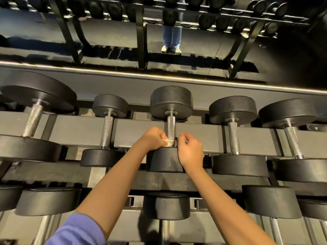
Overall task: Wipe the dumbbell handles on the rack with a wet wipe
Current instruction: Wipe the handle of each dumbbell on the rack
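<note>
The centre dumbbell (171, 101) lies across the grey steel rack (79, 133), its two thick, round, matte black heads joined by a handle (171, 127) of bright knurled metal. The wet wipe (168, 140), a small crumpled white wad, is pressed against the near end of that handle, just above the dumbbell's near head. The left grip (153, 138) is clenched round the wipe, fingers curled in from the left side of the handle. The right grip (190, 151) sits on the opposite side of the handle, fingers curled, with its heel over the near head. Whether it pinches the wipe, touches the metal or holds nothing, I cannot tell. A purple sleeve (79, 230) covers the left upper arm.

To either side of the centre dumbbell lie neighbours of the same build, black discs on rough silver bars. The smaller dumbbell (108, 128) is immediately left of it and a similar-sized one (233, 137) immediately right. Below it, on the rack's lower tier, rests another black-headed dumbbell (166, 206). Beyond it, a glossy mirror (106, 32) shows rack frames and a person's blue jeans and pale shoes (171, 49).
</note>
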A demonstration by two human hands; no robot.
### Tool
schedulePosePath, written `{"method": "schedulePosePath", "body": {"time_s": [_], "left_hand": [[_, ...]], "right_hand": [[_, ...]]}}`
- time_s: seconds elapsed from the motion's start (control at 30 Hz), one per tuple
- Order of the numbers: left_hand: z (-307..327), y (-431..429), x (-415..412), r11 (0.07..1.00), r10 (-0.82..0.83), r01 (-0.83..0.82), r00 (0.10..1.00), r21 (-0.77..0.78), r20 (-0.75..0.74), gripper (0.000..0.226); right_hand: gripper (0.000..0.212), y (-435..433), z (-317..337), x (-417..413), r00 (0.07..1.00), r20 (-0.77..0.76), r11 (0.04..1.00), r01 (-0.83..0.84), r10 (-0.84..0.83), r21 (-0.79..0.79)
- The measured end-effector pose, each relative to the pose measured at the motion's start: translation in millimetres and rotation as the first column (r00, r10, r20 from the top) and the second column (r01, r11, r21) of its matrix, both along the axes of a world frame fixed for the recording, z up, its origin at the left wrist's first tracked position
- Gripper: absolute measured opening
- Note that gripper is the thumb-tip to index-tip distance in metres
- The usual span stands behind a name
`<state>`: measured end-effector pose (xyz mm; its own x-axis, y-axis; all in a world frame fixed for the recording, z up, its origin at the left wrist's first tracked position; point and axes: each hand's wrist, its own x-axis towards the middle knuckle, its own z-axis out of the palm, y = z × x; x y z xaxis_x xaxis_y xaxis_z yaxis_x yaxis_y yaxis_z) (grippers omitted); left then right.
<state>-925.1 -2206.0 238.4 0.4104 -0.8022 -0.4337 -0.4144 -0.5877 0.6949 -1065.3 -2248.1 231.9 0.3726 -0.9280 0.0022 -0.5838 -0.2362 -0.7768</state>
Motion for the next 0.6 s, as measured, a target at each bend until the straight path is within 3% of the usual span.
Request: {"method": "schedulePosePath", "body": {"time_s": [0.2,0.27,0.43,0.6], "left_hand": [[-6.3,12.8,-5.6,0.969,0.198,-0.209,0.976,-0.134,-0.090,0.018],[-4.6,19.1,-7.8,0.945,0.288,-0.287,0.958,-0.158,-0.019,0.013],[5.4,52.7,-12.5,0.881,0.434,-0.402,0.897,-0.251,0.087,0.004],[8.2,100.8,-3.1,0.883,0.456,-0.386,0.843,-0.268,0.286,0.009]], "right_hand": [[0.026,-1.0,0.7,-0.4,0.999,0.008,0.999,-0.044,0.044,0.022],[0.033,-0.9,1.3,0.3,0.996,0.016,0.996,-0.083,0.083,0.018],[0.026,-0.6,6.3,-2.4,0.969,-0.026,0.969,-0.246,0.245,-0.034],[0.028,-0.3,6.4,0.9,0.898,-0.231,0.896,-0.415,0.375,-0.160]]}}
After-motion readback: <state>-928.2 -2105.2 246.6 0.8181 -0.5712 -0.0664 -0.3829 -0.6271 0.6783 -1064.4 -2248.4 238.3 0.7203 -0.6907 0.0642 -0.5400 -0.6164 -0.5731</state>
